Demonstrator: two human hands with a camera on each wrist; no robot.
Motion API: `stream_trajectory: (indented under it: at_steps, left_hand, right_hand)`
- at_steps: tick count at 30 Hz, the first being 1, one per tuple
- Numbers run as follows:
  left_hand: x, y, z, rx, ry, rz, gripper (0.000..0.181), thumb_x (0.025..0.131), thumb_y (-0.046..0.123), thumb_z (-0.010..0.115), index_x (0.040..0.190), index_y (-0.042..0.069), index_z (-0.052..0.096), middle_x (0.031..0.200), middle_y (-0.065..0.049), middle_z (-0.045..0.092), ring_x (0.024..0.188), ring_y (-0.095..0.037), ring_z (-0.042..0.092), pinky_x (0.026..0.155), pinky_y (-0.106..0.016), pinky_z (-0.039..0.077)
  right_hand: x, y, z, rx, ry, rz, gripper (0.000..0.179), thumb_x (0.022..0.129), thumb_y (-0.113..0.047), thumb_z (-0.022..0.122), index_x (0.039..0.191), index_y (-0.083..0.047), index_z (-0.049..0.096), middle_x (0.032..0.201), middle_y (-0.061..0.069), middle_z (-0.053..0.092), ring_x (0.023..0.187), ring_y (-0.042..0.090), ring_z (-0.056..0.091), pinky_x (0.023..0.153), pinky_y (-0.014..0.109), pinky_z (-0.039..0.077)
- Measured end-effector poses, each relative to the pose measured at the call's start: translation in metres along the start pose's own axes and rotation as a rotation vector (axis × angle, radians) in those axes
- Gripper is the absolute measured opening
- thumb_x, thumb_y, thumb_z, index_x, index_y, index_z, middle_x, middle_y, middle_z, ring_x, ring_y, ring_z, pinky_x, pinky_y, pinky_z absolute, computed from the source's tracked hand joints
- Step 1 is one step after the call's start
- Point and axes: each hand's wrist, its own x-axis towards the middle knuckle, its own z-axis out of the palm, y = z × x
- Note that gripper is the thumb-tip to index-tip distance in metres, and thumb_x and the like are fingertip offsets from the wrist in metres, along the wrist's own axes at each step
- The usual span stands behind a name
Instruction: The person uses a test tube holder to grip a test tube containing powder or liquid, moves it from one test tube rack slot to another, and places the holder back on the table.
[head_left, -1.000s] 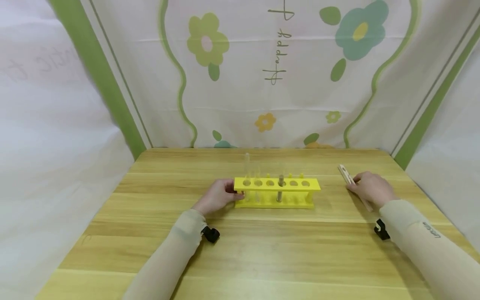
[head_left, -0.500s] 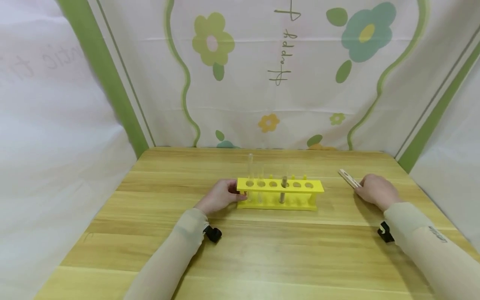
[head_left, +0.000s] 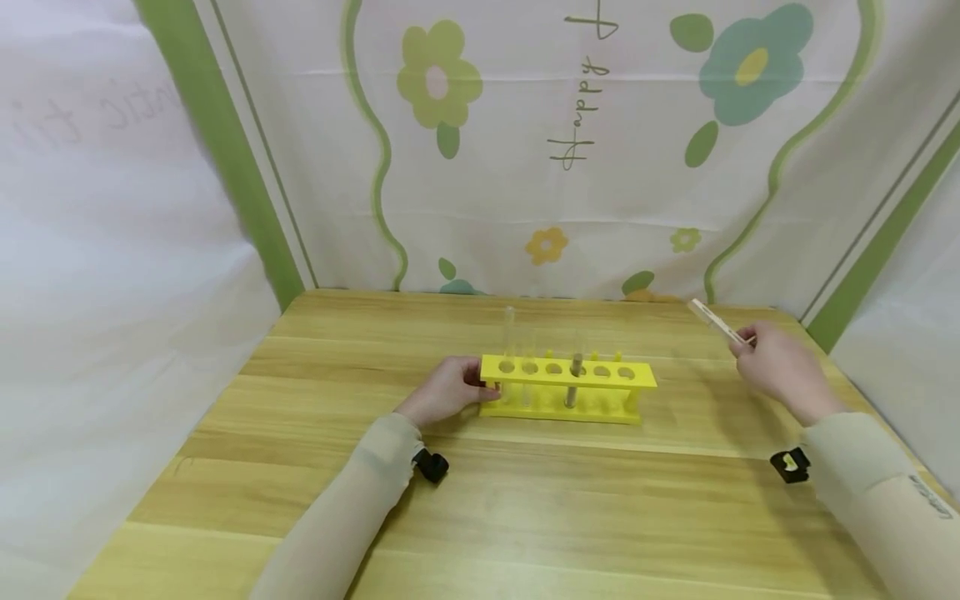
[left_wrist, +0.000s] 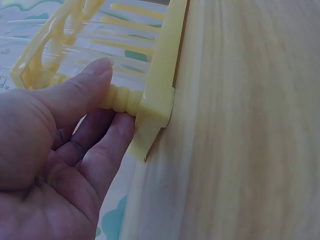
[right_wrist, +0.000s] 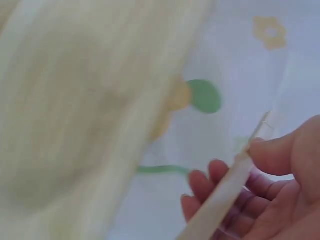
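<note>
A yellow test tube rack (head_left: 542,378) stands upright on the table. My left hand (head_left: 444,392) grips its left end; in the left wrist view, thumb and fingers pinch the ridged end post (left_wrist: 122,98). Two clear test tubes stand in the leftmost holes, the taller clear tube (head_left: 509,332) at the very end. Farther right in the rack, another tube (head_left: 576,368) has dark grey contents. Right of the rack, my right hand (head_left: 782,368) holds a wooden test tube clamp (head_left: 716,320) above the table. The right wrist view shows the clamp (right_wrist: 220,197) between thumb and fingers.
The wooden table (head_left: 525,517) reaches back to a hanging white cloth (head_left: 510,175) with printed flowers. More white cloth (head_left: 112,275) hangs at the left side, and also at the right. Short yellow pegs (head_left: 595,356) rise along the rack's back.
My right hand has picked the wooden clamp up off the table and moved it up and to the right. The left hand keeps its grip on the rack. The head view has shifted slightly.
</note>
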Motion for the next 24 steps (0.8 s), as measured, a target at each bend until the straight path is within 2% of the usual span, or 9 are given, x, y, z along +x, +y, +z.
stream_trajectory:
  at_steps: [3,8,13,24]
  left_hand:
    - [0.000,0.001,0.000,-0.004,0.000,-0.002,0.012,0.090,0.020,0.076,0.098,0.016,0.069,0.092,0.000,0.069,0.082,-0.016,0.059,0.075,-0.032,0.051]
    - [0.000,0.001,0.000,-0.015,0.002,-0.007,0.013,0.090,0.019,0.076,0.101,0.015,0.069,0.094,0.000,0.070,0.083,-0.017,0.060,0.077,-0.032,0.051]
    - [0.001,0.000,0.001,-0.028,-0.002,-0.001,0.016,0.090,0.018,0.075,0.104,0.013,0.070,0.097,0.001,0.071,0.086,-0.016,0.062,0.078,-0.031,0.052]
    - [0.001,0.000,0.000,-0.030,-0.012,0.012,0.018,0.091,0.017,0.075,0.107,0.013,0.069,0.098,0.002,0.071,0.086,-0.016,0.062,0.078,-0.031,0.052]
  right_hand:
    - [-0.003,-0.013,-0.005,0.003,0.087,-0.067,0.040,0.107,-0.029,0.040,0.119,0.008,0.050,0.085,0.016,0.058,0.065,0.027,0.051,0.053,0.038,0.037]
    - [-0.013,-0.043,-0.011,-0.012,0.210,-0.173,0.035,0.105,-0.022,0.050,0.121,0.008,0.057,0.096,0.022,0.063,0.076,0.033,0.056,0.064,0.045,0.040]
    - [-0.026,-0.073,-0.014,-0.019,0.304,-0.263,0.023,0.100,-0.016,0.060,0.112,0.003,0.063,0.093,0.018,0.065,0.078,0.034,0.058,0.068,0.052,0.042]
    - [-0.047,-0.117,-0.014,0.015,0.457,-0.462,0.014,0.090,0.000,0.071,0.104,0.002,0.067,0.095,0.014,0.065,0.080,0.030,0.061,0.069,0.049,0.047]
